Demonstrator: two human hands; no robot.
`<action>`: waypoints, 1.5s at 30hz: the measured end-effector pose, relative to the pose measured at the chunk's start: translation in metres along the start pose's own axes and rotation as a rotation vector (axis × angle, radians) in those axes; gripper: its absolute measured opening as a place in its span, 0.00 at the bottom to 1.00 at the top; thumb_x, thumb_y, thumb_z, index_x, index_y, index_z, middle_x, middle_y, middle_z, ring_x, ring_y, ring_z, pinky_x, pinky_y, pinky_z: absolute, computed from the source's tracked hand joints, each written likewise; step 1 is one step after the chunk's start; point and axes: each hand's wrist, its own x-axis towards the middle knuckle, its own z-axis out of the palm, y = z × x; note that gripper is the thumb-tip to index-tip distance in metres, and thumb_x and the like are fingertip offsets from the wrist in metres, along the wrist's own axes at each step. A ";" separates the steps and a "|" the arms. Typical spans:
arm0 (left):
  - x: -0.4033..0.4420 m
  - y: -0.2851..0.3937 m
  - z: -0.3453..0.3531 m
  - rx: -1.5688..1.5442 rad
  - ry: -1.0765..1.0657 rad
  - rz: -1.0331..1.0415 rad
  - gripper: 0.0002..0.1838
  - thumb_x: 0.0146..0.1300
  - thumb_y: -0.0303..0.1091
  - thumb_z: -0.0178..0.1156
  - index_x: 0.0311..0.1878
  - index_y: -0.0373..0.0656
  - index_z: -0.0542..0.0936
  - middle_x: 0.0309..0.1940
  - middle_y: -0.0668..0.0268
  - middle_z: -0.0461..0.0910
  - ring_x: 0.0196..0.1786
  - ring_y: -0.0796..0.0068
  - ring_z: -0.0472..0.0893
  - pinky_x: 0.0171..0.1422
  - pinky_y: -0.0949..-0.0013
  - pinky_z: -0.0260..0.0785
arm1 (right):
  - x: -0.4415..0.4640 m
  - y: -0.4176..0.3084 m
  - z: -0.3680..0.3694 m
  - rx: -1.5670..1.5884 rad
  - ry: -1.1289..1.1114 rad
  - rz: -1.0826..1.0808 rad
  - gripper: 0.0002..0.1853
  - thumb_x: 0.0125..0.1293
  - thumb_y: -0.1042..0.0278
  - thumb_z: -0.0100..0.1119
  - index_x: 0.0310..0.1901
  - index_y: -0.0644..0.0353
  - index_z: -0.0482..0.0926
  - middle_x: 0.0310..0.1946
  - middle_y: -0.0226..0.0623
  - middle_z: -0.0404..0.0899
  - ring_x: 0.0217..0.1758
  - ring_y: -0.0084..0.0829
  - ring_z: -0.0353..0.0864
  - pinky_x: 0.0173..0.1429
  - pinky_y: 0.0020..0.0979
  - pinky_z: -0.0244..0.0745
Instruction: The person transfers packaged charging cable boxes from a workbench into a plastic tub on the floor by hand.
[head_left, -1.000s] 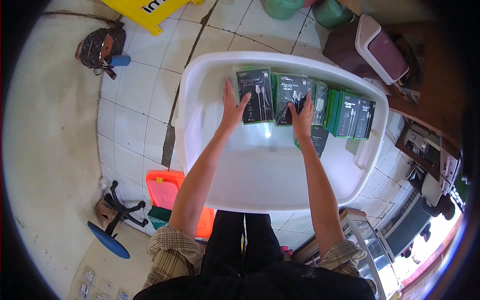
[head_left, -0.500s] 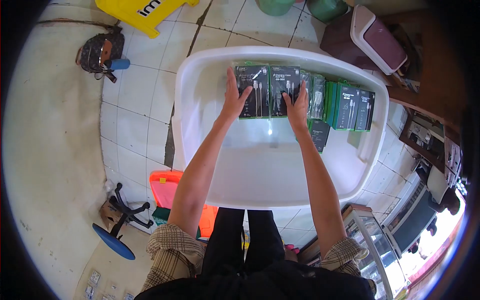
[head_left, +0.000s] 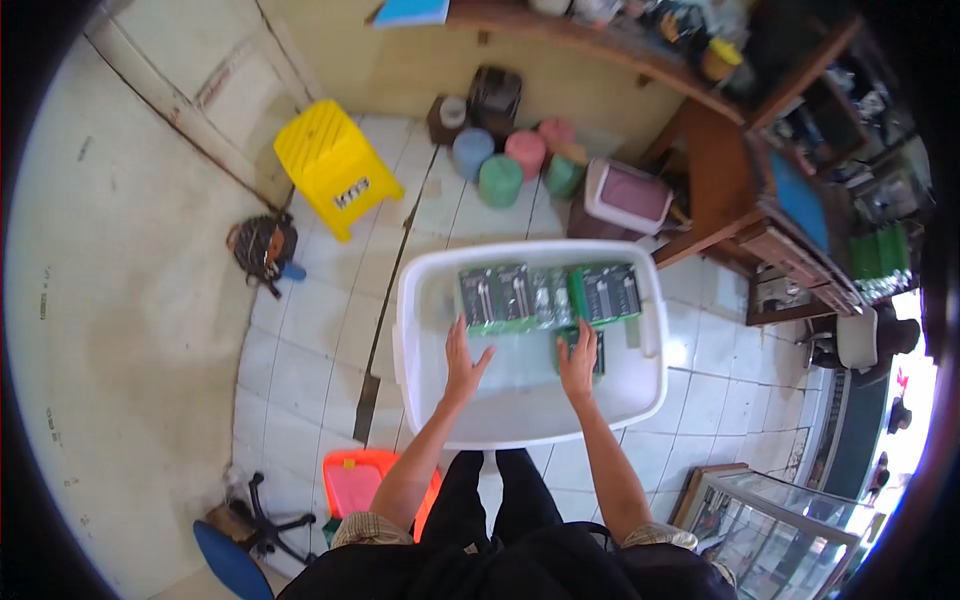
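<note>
A white plastic tub [head_left: 500,428] holds black-and-green charging cable boxes along its far side. The pair at the left end [head_left: 497,297] sits in clear wrap, and clear-faced boxes [head_left: 551,298] stand beside it. More black boxes [head_left: 610,292] form the right end of the row. My left hand [head_left: 464,368] is open over the tub, just on the near side of the wrapped pair, holding nothing. With fingers apart, my right hand [head_left: 577,366] is over a lone box [head_left: 598,354] nearer the tub's middle, partly covering it; whether it touches that box I cannot tell.
Beyond the tub stand a yellow plastic stool [head_left: 335,165], several coloured canisters [head_left: 500,180] and a lidded bin [head_left: 628,195]. A backpack [head_left: 265,250] lies left. An orange container [head_left: 365,480] and a swivel chair [head_left: 235,555] are near-left; a glass cabinet [head_left: 775,530] is near-right.
Both hands have come off the wrapped pair of boxes and drawn back toward me. The view has lifted, showing more of the room. The wrapped boxes stay at the tub's far side.
</note>
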 end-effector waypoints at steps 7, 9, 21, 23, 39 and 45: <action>-0.077 0.039 -0.008 -0.185 -0.239 0.039 0.24 0.53 0.33 0.53 0.54 0.44 0.60 0.38 0.59 0.74 0.42 0.66 0.73 0.48 0.68 0.62 | -0.110 0.052 -0.113 0.017 -0.211 0.036 0.15 0.54 0.71 0.49 0.44 0.65 0.64 0.39 0.52 0.66 0.45 0.49 0.65 0.49 0.39 0.61; -0.097 0.044 -0.004 -0.193 -0.246 0.016 0.22 0.53 0.33 0.52 0.53 0.45 0.62 0.33 0.61 0.76 0.38 0.66 0.75 0.44 0.68 0.64 | -0.159 0.074 -0.146 -0.009 -0.208 0.071 0.14 0.53 0.70 0.48 0.42 0.64 0.66 0.41 0.52 0.66 0.44 0.51 0.65 0.47 0.41 0.63; -0.251 -0.087 0.086 0.456 -0.269 -0.147 0.17 0.44 0.34 0.54 0.41 0.42 0.70 0.27 0.58 0.77 0.32 0.62 0.76 0.38 0.62 0.67 | -0.478 0.296 -0.259 -0.098 -0.090 1.116 0.13 0.50 0.65 0.51 0.34 0.67 0.73 0.31 0.51 0.73 0.39 0.48 0.70 0.44 0.39 0.66; -0.268 -0.111 0.121 0.349 -0.291 -0.170 0.17 0.42 0.36 0.56 0.38 0.44 0.72 0.24 0.61 0.77 0.30 0.64 0.77 0.38 0.63 0.68 | -0.507 0.322 -0.267 -0.069 -0.009 1.168 0.13 0.50 0.65 0.51 0.33 0.67 0.73 0.30 0.51 0.73 0.38 0.48 0.71 0.44 0.39 0.66; -0.175 0.132 0.319 0.216 -0.586 -0.038 0.11 0.50 0.34 0.53 0.38 0.46 0.73 0.27 0.62 0.77 0.33 0.67 0.76 0.38 0.67 0.67 | -0.300 0.435 -0.321 -0.003 0.058 0.846 0.15 0.50 0.57 0.53 0.37 0.57 0.75 0.31 0.50 0.71 0.34 0.43 0.73 0.41 0.37 0.68; -0.128 0.181 0.413 0.019 -0.690 0.068 0.10 0.51 0.34 0.52 0.38 0.45 0.73 0.30 0.61 0.77 0.34 0.68 0.77 0.38 0.68 0.68 | -0.235 0.497 -0.372 -0.148 -0.024 0.964 0.14 0.51 0.56 0.52 0.36 0.56 0.75 0.28 0.41 0.75 0.33 0.36 0.75 0.40 0.37 0.69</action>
